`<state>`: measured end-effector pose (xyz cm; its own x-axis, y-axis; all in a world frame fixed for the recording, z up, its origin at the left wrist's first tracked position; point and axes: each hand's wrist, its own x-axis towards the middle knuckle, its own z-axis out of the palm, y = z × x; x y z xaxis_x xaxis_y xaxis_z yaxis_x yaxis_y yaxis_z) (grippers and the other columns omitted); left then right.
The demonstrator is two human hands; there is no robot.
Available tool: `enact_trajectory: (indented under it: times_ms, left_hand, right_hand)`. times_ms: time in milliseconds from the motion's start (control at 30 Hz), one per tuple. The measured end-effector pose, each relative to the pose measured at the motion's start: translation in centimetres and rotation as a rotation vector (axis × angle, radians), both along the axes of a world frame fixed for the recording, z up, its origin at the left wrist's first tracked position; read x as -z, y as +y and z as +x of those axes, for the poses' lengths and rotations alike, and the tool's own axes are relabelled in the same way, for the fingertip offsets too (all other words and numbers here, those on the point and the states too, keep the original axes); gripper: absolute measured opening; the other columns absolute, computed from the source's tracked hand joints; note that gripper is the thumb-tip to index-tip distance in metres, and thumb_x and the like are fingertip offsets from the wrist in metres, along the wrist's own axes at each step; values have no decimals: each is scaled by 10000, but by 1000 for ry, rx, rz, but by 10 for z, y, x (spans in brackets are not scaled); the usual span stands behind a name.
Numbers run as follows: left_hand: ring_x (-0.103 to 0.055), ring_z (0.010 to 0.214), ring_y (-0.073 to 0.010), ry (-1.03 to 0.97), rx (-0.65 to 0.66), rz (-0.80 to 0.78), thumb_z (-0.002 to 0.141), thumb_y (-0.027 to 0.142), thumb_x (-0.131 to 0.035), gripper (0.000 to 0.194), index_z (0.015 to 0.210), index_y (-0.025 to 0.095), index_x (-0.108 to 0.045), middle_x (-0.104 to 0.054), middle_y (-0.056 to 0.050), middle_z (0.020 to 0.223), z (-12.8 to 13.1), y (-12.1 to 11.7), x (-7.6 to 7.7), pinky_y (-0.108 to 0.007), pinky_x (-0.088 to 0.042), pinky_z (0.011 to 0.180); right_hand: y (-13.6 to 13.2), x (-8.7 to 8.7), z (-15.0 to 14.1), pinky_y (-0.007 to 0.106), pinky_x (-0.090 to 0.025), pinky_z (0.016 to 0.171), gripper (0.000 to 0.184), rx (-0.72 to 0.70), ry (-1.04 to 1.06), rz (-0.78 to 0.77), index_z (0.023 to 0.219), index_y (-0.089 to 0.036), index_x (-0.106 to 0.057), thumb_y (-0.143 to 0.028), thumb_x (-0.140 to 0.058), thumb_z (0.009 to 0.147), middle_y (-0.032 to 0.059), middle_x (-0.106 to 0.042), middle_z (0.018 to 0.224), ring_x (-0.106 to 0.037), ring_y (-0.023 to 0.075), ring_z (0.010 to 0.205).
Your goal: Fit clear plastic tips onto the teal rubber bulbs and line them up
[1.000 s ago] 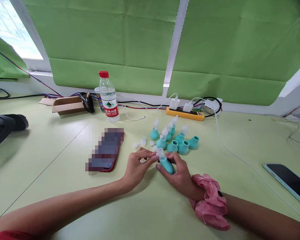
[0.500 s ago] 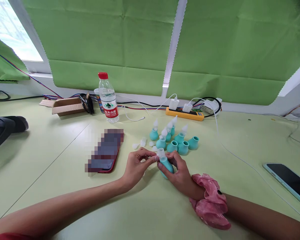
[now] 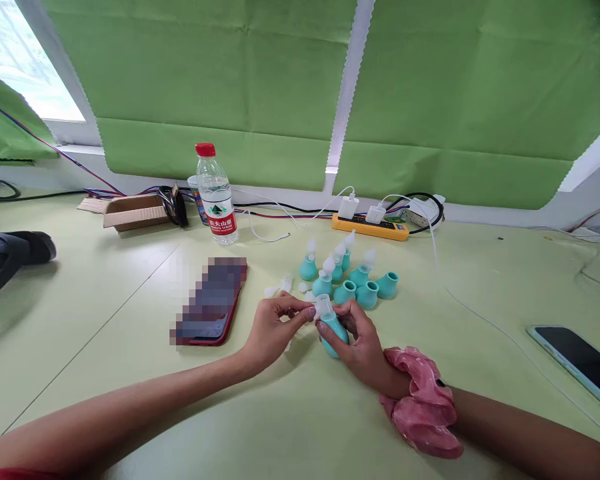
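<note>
My right hand point(image 3: 363, 347) is wrapped round a teal squeeze bulb point(image 3: 334, 337), which looks like a nasal aspirator. It leans slightly left, and a clear plastic tube point(image 3: 323, 307) stands in its neck. At the tube's left side, the thumb and fingers of my left hand point(image 3: 275, 328) are pinched on a small translucent piece, mostly hidden by the fingertips. Just beyond my hands stand several teal bulbs with frosted pointed tips point(image 3: 323, 285). Beside them are open-necked bulbs point(image 3: 367, 295) without tips. Loose translucent parts point(image 3: 286, 283) lie left of this group.
A phone in a red case point(image 3: 213, 303) lies to the left, a light-blue phone point(image 3: 580, 367) at far right. Behind stand a water bottle point(image 3: 219, 207), a cup, a cardboard box point(image 3: 135, 213) and a yellow power strip point(image 3: 373, 228). A white cable crosses the table's right side.
The bulb and my right hand have shifted very slightly to the right. My left fingers keep their pinch by the tube, with the thumb turned a little. Everything else stays in place.
</note>
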<state>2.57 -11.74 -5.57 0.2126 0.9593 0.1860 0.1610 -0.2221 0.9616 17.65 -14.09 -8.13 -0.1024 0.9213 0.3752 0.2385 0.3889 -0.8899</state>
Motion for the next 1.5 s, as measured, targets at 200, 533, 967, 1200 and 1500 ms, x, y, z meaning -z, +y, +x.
enact_trajectory:
  times_ms: [200, 533, 967, 1200, 1500]
  left_hand:
    - [-468, 615, -129, 111, -29, 141, 666, 193, -584, 95, 624, 137, -648, -549, -21, 567, -2, -4, -11, -238, -390, 570]
    - [-500, 656, -137, 109, -1, 226, 701, 211, -571, 118, 721, 151, -670, -619, -47, 662, -3, 0, -12, -248, -433, 598]
    - [-472, 623, -145, 249, 8, 488, 709, 173, -560, 110, 672, 147, -659, -621, -43, 599, -5, 2, -9, -258, -416, 571]
    - [-404, 600, -140, 331, 60, 744, 705, 130, -514, 136, 586, 153, -575, -590, -32, 534, -7, 4, -12, -277, -402, 593]
    - [-420, 615, -140, 381, 28, 795, 664, 113, -509, 111, 572, 165, -543, -574, -21, 536, -8, 5, -13, -259, -407, 578]
  right_hand:
    - [1, 1, 0, 231, -439, 618, 190, 25, -54, 15, 755, -196, -391, -267, -566, 730, -2, -525, 773, -509, 113, 668]
    - [0, -1, 2, 232, -439, 613, 181, -23, 3, 22, 757, -204, -377, -252, -551, 743, -5, -523, 777, -510, 110, 667]
    - [1, 1, 2, 230, -443, 557, 213, -68, 31, -100, 748, -203, -358, -300, -547, 741, -21, -468, 719, -488, 101, 601]
    - [0, -1, 0, 213, -413, 538, 197, -38, -56, -46, 749, -193, -388, -312, -544, 739, -30, -459, 686, -451, 92, 580]
    - [-2, 1, -1, 231, -433, 568, 201, 87, -10, 33, 754, -202, -381, -287, -562, 727, -1, -507, 743, -497, 109, 618]
